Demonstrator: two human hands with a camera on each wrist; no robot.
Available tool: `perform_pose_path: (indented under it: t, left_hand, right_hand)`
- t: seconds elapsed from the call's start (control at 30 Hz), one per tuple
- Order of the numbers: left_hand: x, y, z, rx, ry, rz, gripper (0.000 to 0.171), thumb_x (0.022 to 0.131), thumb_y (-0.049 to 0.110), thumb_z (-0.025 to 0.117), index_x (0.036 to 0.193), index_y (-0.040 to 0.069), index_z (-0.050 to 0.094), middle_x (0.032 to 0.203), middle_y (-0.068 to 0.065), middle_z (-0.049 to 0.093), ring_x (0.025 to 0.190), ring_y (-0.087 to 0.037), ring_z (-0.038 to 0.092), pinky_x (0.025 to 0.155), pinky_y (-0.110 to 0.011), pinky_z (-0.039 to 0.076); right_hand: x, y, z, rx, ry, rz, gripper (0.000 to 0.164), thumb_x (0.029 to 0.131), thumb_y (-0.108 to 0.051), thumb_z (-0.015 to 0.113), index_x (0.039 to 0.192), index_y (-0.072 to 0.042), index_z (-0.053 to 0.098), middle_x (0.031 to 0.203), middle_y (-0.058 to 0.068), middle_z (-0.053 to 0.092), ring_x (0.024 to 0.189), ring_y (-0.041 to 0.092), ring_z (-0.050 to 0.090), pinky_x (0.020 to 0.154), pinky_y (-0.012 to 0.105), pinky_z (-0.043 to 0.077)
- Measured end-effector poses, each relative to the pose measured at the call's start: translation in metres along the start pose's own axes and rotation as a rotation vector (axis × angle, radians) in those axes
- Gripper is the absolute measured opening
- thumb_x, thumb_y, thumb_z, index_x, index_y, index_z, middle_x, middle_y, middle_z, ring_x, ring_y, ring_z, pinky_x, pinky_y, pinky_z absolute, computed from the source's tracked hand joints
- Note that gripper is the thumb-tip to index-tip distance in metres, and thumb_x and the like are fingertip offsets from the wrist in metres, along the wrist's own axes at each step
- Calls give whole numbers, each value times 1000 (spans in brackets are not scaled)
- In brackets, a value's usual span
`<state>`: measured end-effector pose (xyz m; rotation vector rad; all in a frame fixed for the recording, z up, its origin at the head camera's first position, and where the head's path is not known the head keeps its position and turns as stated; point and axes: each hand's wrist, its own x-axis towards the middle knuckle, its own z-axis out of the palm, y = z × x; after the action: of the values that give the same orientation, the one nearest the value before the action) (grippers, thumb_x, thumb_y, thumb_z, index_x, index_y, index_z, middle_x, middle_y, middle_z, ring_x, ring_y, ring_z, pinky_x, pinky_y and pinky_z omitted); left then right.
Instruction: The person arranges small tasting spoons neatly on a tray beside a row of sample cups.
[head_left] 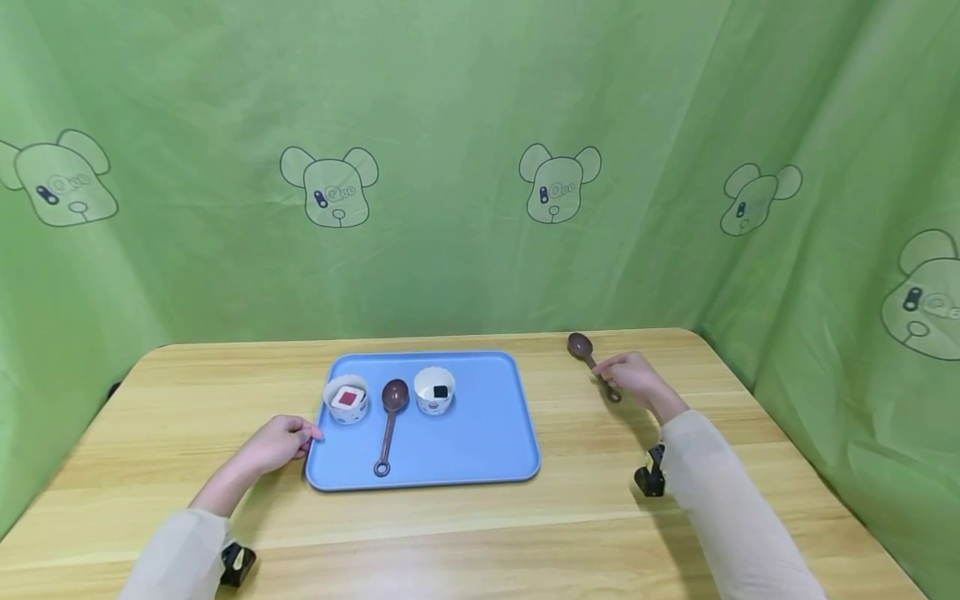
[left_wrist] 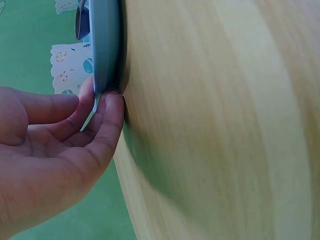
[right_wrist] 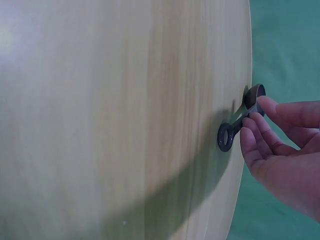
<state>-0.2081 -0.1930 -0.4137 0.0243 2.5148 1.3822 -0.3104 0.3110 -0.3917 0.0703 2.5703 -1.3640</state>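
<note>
Two brown spoons show on my feed, one of them already on the tray. I have the left hand (head_left: 276, 442) at far left, fingers curled round the blue tray's (head_left: 480, 417) rim; inward come a scalloped cup (head_left: 347, 414), the first spoon (head_left: 394, 396) and a second cup (head_left: 431, 406). Off the tray, at right, the second spoon (head_left: 581, 346) has its handle pinched between the right hand's (head_left: 636, 375) nearly closed fingers; whether it clears the table (head_left: 600, 533), I can't tell.

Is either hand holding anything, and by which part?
The right hand pinches the rightmost spoon by its handle; the left hand touches the tray at its left edge, grip unclear.
</note>
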Motion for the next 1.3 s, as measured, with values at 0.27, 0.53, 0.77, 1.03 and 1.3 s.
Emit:
perform_pose_path:
  t: [0.27, 0.53, 0.77, 1.03, 1.3]
  left_hand:
    - [0, 0, -1, 19, 3, 1, 24, 92, -6, 35, 95, -17, 56, 84, -13, 55, 74, -17, 50, 68, -30, 48]
    - [0, 1, -1, 16, 4, -6, 24, 92, -6, 35, 95, -16, 57, 83, -12, 54, 73, -17, 50, 67, -29, 48]
    - [-1, 1, 0, 15, 0, -2, 24, 92, -7, 34, 95, -17, 56, 82, -12, 54, 73, -17, 50, 67, -29, 48]
    - [-1, 3, -1, 14, 0, -11, 24, 92, -6, 34, 95, -16, 56, 81, -11, 54, 72, -17, 49, 67, -29, 47]
    - [-2, 3, -1, 13, 0, -11, 24, 92, -7, 34, 95, -17, 56, 80, -11, 53, 72, -17, 48, 66, -29, 47]
  right_hand:
    - [4, 4, 1, -26, -9, -2, 31, 89, 2, 40, 113, 19, 51, 112, 31, 51, 89, 26, 52, 77, 35, 46]
    - [4, 6, -3, -53, 42, -15, 34, 87, 3, 37, 113, 19, 51, 115, 32, 50, 97, 32, 50, 78, 35, 47]
    - [4, 9, -4, -74, 38, 5, 34, 88, 1, 37, 115, 17, 52, 121, 32, 47, 104, 35, 47, 81, 36, 45]
    - [5, 11, -5, -89, 43, 29, 34, 88, 1, 36, 116, 15, 52, 124, 32, 43, 107, 35, 43, 83, 39, 42]
    - [4, 11, -5, -103, -6, 18, 32, 86, 6, 37, 113, 17, 52, 118, 34, 46, 101, 35, 49, 81, 38, 45]
